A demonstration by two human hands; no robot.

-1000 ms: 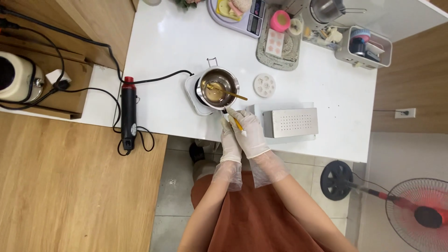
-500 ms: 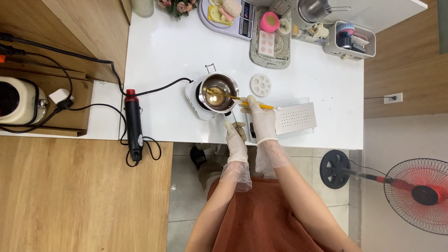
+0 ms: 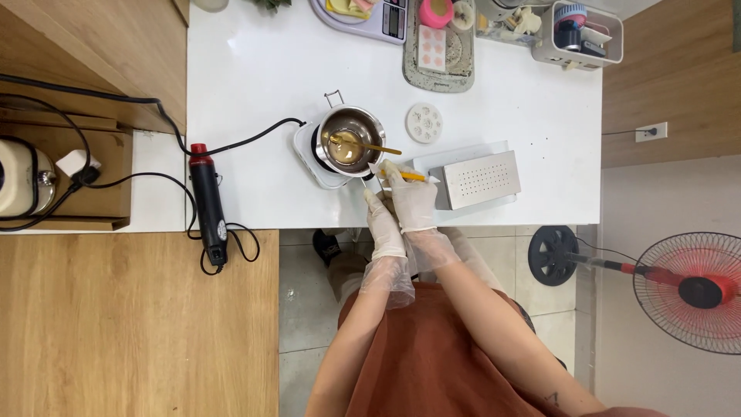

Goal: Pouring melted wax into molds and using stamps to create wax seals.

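Far edge of white desk point(image 3: 255, 85): grey rectangular tray point(image 3: 438, 48) bearing a pink patterned slab; clear box point(image 3: 580, 31) of small containers, cut off at top. Centre: small steel pot point(image 3: 351, 140) of tan liquid on white burner. Right hand point(image 3: 411, 199), gloved, gripped a thin yellow stick point(image 3: 407, 176) just right of the pot; left hand point(image 3: 384, 226), gloved, closed beside it, contents hidden. Perforated steel box point(image 3: 478, 179) right. Tiled floor, red fan point(image 3: 687, 292).

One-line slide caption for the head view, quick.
Gloved right hand holds a yellow stick beside a small steel pot of melted tan liquid; gloved left hand alongside.
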